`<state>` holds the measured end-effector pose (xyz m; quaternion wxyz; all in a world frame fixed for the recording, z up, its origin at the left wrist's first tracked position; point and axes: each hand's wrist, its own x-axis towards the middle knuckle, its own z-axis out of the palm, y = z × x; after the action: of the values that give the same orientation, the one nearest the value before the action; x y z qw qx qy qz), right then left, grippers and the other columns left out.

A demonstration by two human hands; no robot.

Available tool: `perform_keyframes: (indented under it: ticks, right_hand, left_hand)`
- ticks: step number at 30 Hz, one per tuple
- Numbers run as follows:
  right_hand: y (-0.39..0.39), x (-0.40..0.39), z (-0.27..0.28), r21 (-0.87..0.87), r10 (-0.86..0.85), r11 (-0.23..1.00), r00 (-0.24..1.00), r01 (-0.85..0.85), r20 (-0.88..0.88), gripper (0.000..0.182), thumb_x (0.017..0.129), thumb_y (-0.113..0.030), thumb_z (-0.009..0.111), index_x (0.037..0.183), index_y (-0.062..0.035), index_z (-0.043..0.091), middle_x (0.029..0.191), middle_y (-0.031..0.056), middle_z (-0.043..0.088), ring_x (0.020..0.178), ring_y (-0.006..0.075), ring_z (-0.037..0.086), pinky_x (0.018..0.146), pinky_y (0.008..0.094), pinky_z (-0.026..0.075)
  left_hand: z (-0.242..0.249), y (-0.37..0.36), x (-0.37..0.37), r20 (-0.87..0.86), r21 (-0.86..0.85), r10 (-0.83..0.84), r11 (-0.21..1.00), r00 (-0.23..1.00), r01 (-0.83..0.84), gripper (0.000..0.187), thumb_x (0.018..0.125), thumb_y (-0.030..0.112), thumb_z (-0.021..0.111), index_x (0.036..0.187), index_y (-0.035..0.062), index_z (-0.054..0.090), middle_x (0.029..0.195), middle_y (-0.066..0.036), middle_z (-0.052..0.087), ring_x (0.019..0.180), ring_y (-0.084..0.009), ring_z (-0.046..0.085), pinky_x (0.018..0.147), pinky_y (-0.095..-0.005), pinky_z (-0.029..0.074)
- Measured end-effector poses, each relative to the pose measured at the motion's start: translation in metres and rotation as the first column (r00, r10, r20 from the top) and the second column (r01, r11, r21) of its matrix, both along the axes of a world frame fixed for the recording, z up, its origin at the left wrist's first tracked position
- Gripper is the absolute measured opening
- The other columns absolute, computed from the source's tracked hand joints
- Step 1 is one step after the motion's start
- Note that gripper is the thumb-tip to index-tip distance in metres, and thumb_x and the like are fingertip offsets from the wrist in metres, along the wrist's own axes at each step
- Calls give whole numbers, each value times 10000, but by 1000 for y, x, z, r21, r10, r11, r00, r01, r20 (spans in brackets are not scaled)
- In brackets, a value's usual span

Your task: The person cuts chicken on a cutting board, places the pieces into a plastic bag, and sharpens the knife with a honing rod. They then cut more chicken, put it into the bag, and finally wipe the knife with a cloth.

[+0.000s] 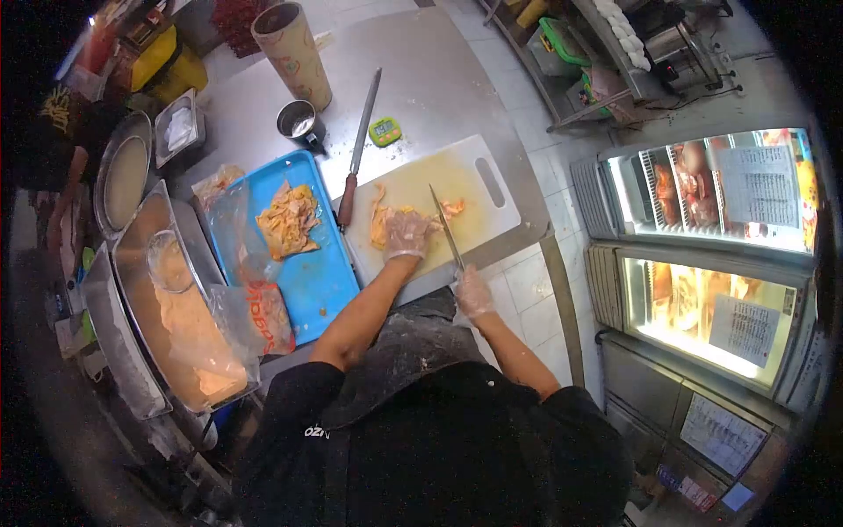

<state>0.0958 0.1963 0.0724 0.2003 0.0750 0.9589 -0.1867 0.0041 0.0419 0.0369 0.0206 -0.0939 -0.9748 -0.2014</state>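
My left hand (407, 234), in a clear plastic glove, presses down on pieces of raw chicken (380, 215) on the white cutting board (509, 211). In my right hand (475, 294), also gloved, the fingers wrap round a knife's handle. The long knife blade (448, 230) points away from me and crosses the chicken just right of my left hand. A small strip of chicken (453, 208) lies on the blade's right side. Left of the board, a blue tray (318, 290) bears a heap of raw chicken (290, 221) and part of a clear plastic bag (233, 233).
A sharpening steel (361, 132) rests partly over the tray's edge. Beyond it are a green timer (385, 132), a metal cup (300, 123) and a tall patterned container (294, 53). Metal pans of breading (189, 325) stand left. Lit display fridges (702, 307) are right.
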Motion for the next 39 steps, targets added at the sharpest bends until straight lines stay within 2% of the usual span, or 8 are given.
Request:
perform_keyframes:
  ticks: [2, 6, 13, 18, 25, 28, 30, 39]
  right_hand:
    - [-7, -33, -8, 24, -65, 998, 981, 61, 181, 267, 829, -182, 408, 983, 32, 454, 844, 302, 566, 795, 431, 571, 711, 522, 434]
    - [-15, -68, -9, -105, 12, 994, 999, -17, -49, 224, 785, -105, 399, 924, 59, 462, 773, 296, 569, 745, 452, 564, 673, 513, 440]
    - [17, -33, 6, -39, 64, 997, 994, -60, 87, 275, 799, -128, 410, 1039, 6, 422, 876, 284, 567, 811, 436, 562, 715, 523, 423]
    - [-6, -51, -22, -113, 192, 962, 908, -250, -372, 240, 815, -184, 443, 991, -22, 467, 710, 276, 554, 686, 410, 573, 602, 503, 450]
    - [-33, -29, -1, -51, 55, 997, 998, -55, 15, 321, 809, -178, 453, 1089, -22, 430, 918, 216, 562, 733, 383, 576, 676, 480, 456]
    - [-27, -4, 26, -349, -182, 923, 983, 164, -18, 261, 814, -163, 433, 959, 54, 449, 649, 271, 548, 647, 434, 562, 592, 503, 446]
    - [-16, 9, 15, -18, 9, 1000, 988, -6, 154, 267, 820, -139, 435, 1047, 0, 446, 872, 191, 573, 799, 390, 573, 692, 476, 451]
    - [-26, -54, -17, -85, 40, 995, 998, -44, -52, 226, 766, -144, 491, 890, 44, 492, 785, 268, 570, 763, 432, 573, 676, 485, 459]
  left_hand:
    - [2, 0, -3, 82, -155, -52, 986, 995, 64, 229, 802, 299, 481, 924, 189, 641, 884, -94, 595, 893, -267, 536, 855, -441, 360]
    - [22, 1, -5, 207, -127, -32, 990, 978, 59, 232, 799, 306, 493, 898, 168, 652, 869, -99, 600, 861, -276, 542, 852, -453, 355]
    - [34, -7, -3, 123, 138, 77, 986, 989, -94, 284, 755, 396, 553, 822, 145, 667, 842, -101, 593, 854, -279, 528, 807, -421, 369]
    - [34, -23, 5, -37, 125, 32, 992, 999, -27, 321, 723, 436, 580, 787, 134, 670, 823, -131, 584, 846, -285, 521, 779, -417, 373]
    - [29, -18, -3, 69, 51, 29, 998, 997, -33, 277, 743, 381, 550, 777, 134, 671, 803, -127, 575, 893, -302, 496, 787, -430, 352]
    - [23, -15, 0, 147, -61, 39, 998, 988, -30, 297, 760, 389, 521, 773, 131, 668, 829, -125, 577, 916, -303, 490, 796, -440, 340]
    - [16, -13, -5, 170, -110, 51, 993, 984, -33, 313, 769, 397, 507, 769, 127, 665, 849, -126, 580, 924, -304, 488, 797, -444, 335]
    - [33, -15, -9, 320, -106, 63, 994, 945, -30, 377, 818, 421, 443, 784, 116, 662, 872, -125, 584, 908, -302, 495, 798, -438, 338]
